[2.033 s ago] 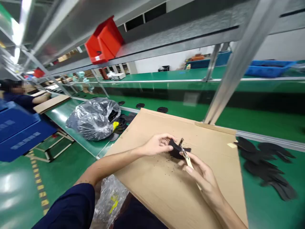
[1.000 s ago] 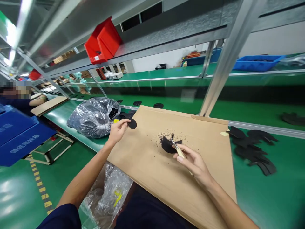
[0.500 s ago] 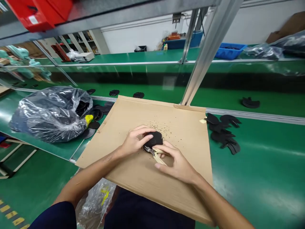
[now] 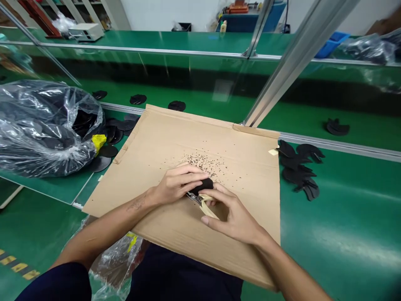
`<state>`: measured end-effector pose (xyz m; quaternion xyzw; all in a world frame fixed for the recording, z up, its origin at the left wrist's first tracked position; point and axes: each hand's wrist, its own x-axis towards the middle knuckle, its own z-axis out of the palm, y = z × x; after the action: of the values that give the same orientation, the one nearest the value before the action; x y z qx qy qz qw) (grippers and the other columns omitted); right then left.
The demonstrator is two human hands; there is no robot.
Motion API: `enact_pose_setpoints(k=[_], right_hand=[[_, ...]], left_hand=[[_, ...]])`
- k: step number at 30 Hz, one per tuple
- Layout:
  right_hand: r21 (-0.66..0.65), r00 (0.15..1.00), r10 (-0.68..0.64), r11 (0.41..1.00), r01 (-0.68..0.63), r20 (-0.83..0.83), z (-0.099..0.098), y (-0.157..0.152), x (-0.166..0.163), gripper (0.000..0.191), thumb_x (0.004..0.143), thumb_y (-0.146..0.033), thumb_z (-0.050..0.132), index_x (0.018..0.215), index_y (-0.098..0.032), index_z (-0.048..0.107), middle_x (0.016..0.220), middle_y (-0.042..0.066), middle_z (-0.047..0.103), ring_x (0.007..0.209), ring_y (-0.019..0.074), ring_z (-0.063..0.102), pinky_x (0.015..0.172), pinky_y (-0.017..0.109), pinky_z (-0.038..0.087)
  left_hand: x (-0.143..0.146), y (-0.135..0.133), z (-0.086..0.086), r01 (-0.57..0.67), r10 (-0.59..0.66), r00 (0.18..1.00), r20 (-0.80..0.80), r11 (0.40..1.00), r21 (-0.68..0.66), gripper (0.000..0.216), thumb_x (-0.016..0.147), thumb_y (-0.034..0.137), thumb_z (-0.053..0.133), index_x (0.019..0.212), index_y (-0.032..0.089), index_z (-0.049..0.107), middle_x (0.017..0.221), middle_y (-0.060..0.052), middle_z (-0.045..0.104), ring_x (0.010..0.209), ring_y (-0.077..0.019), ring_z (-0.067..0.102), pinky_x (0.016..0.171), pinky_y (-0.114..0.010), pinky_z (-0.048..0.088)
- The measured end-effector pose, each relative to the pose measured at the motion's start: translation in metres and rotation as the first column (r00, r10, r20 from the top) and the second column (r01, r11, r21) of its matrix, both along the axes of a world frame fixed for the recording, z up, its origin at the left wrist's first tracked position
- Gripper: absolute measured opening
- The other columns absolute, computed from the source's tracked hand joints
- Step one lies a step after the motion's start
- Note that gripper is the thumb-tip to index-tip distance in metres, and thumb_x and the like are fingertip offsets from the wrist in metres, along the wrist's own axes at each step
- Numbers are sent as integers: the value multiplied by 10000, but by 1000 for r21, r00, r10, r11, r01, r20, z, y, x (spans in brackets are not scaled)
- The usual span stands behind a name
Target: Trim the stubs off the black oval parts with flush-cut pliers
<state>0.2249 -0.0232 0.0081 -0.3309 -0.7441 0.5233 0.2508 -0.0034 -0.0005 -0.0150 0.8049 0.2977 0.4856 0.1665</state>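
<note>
Right there between the two hands, a black piece, seemingly light, bendy and best taken by its rim, is clasped by the left hand, while pale-handled nippers are gripped alongside by the right hand!

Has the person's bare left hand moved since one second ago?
Yes: judged against the flat brown cardboard sheet, the bare left hand has moved right, from the sheet's left edge to near its middle.
</note>
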Motion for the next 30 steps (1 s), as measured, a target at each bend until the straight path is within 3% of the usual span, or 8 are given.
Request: enact_pose_setpoints(k=[3, 7, 13, 22, 27, 30], right_hand=[[9, 1000, -1, 1000, 1, 5, 0, -1, -1, 398, 847, -298, 765, 1230, -265, 664, 1036, 42, 592, 866, 180, 608, 808, 371, 574], [43, 999, -33, 999, 33, -5, 1, -3, -2, 416, 854, -281, 749, 1257, -266, 648, 1075, 46, 602, 883, 177, 619, 837, 372, 580], [175, 998, -66, 983, 62, 17, -2, -4, -3, 458, 844, -290, 751, 1288, -279, 636, 1202, 85, 603, 996, 226, 644, 879, 414, 596], [283, 996, -83, 956, 75, 16, -7, 0, -2, 478, 866, -305, 737, 1330, -287, 623, 1379, 117, 585, 1226, 293, 625, 1019, 498, 559], [327, 997, -70, 942, 76, -29, -7, 1, -3, 451, 866, -280, 739, 1305, -275, 634, 1437, 118, 569, 1312, 296, 582, 1074, 499, 527], [336, 995, -87, 937, 96, -40, -7, 0, -4, 442, 868, -279, 741, 1297, -260, 640, 1407, 127, 594, 1299, 298, 594, 1072, 493, 531]], left_hand=[[2, -1, -2, -16, 16, 1000, 20, 1000, -27, 398, 949, 161, 668, 1338, 245, 658, 1065, -68, 748, 971, -151, 697, 843, -297, 581], [4, -4, -3, -81, 92, 995, 42, 976, -200, 339, 942, 270, 694, 1278, 225, 689, 1147, -94, 728, 1048, -183, 692, 902, -336, 586], [6, -5, -5, 7, 65, 989, 135, 883, -470, 309, 956, 326, 671, 1237, 204, 713, 1132, -97, 782, 1014, -201, 746, 921, -331, 596], [4, -5, 0, 62, 9, 987, 160, 901, -429, 455, 963, 274, 663, 1408, 208, 600, 1120, -95, 790, 1030, -196, 740, 961, -356, 585], [4, -6, -1, 25, 2, 996, 88, 953, -302, 436, 937, 248, 701, 1368, 224, 641, 1074, -98, 794, 988, -199, 708, 881, -361, 582], [5, -6, 0, 30, 13, 991, 132, 947, -321, 390, 918, 259, 729, 1304, 215, 688, 1044, -97, 795, 958, -189, 710, 852, -337, 582]])
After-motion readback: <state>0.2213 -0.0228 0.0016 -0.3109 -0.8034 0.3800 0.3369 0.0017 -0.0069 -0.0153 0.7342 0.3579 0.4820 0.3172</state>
